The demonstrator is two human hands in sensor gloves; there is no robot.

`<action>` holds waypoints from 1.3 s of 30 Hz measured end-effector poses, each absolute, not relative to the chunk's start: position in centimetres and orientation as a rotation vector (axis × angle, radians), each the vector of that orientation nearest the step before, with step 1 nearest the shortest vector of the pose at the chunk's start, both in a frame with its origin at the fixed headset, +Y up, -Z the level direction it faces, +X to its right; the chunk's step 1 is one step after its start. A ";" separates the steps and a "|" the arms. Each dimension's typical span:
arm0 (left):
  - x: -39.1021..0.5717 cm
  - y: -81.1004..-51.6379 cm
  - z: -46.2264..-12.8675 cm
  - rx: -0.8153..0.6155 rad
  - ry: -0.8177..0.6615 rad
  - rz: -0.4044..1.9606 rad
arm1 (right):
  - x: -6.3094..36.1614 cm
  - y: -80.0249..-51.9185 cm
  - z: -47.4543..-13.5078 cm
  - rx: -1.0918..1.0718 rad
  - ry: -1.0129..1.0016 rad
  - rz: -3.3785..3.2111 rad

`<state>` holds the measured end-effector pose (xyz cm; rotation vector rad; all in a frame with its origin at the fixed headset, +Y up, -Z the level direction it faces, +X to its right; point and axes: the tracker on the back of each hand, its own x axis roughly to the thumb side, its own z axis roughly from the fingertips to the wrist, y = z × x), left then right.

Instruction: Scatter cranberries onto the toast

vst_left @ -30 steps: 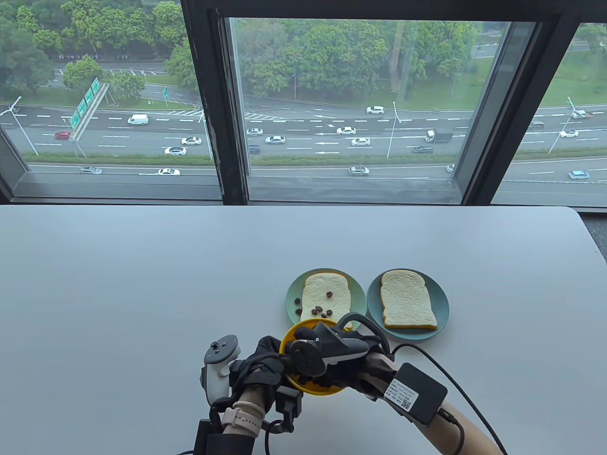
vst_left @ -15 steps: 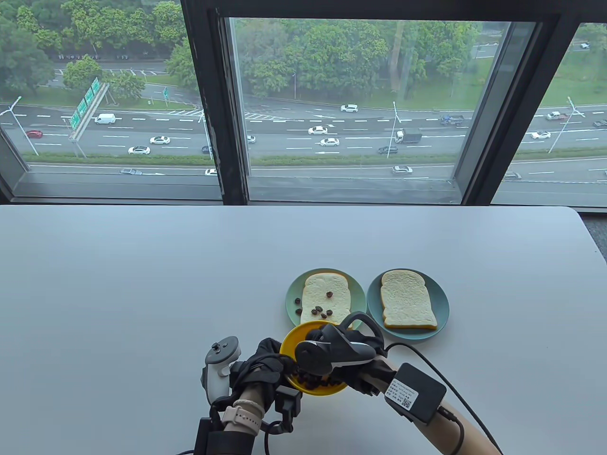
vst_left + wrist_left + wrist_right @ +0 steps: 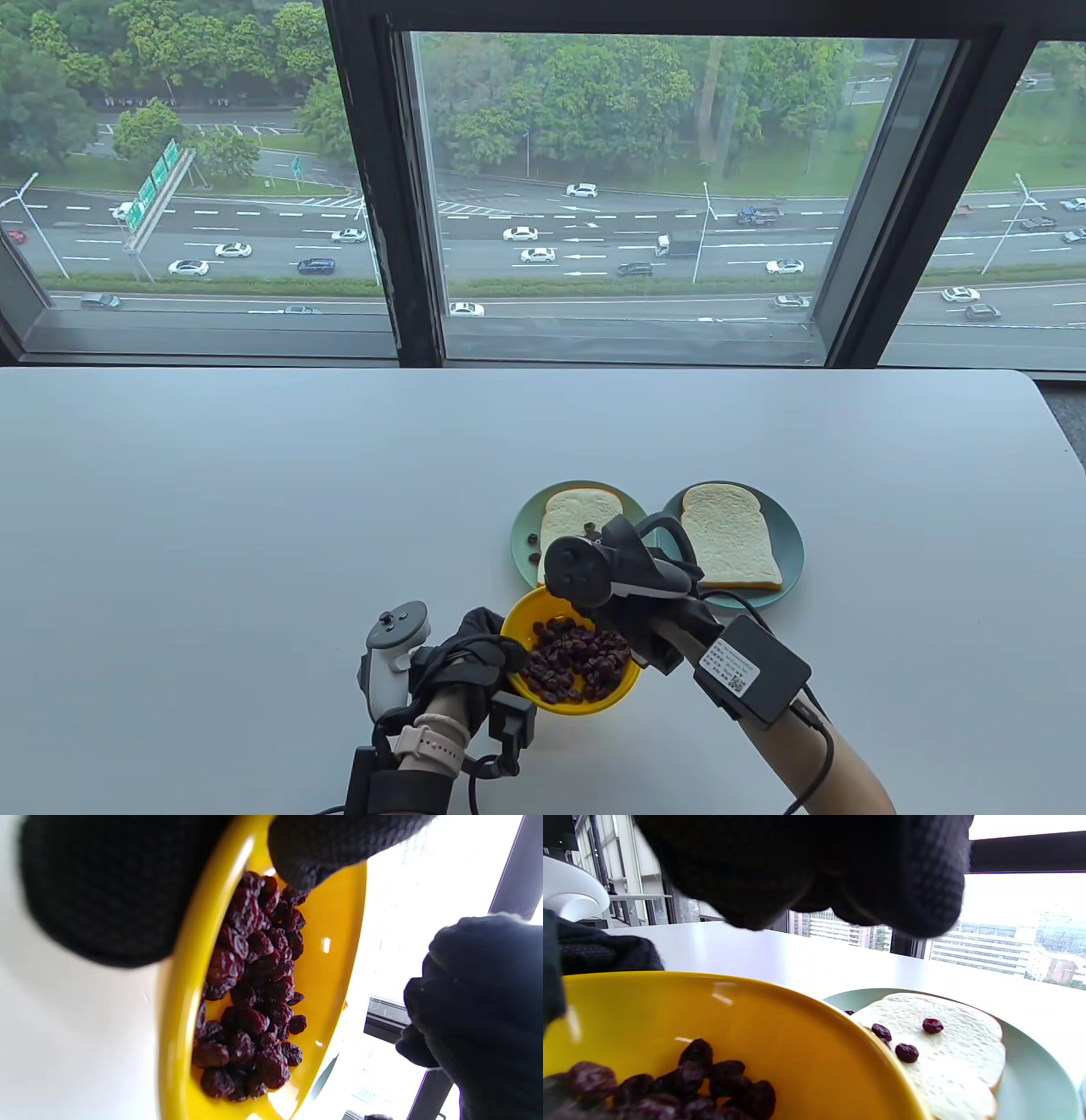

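Left hand: the gloved left hand [image 3: 462, 658] grips the rim of a round yellow ceramic bowl [image 3: 612, 692], thumb inside, tilting it.
Cranberries: dark dried cranberries [image 3: 573, 660] fill the bowl; a few lie on the left slice of white toast [image 3: 950, 1052].
Right hand: the right hand [image 3: 636, 624] hovers between bowl and toast, fingers bunched; whether they pinch berries cannot be told.
Second slice: bare toast [image 3: 728, 536] on the teal plate [image 3: 793, 543].
Risk: berries released too near the slice's edge could land on the plate, as some seem to have.
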<state>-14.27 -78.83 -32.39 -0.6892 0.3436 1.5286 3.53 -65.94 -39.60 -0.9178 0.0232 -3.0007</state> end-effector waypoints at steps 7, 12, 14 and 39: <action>-14.4 -79.2 -32.5 -0.743 0.344 1.493 | 2.2 -69.5 -46.5 -0.652 -0.103 -3.053; -14.5 -79.3 -32.6 -0.771 0.329 1.483 | 2.5 -72.0 -49.2 -0.478 -0.191 -3.070; -14.5 -79.3 -32.6 -0.778 0.331 1.507 | 2.9 -72.6 -49.8 -0.450 -0.212 -3.094; -14.6 -79.5 -32.7 -0.756 0.351 1.477 | 6.3 -70.9 -45.5 -0.719 -0.141 -3.225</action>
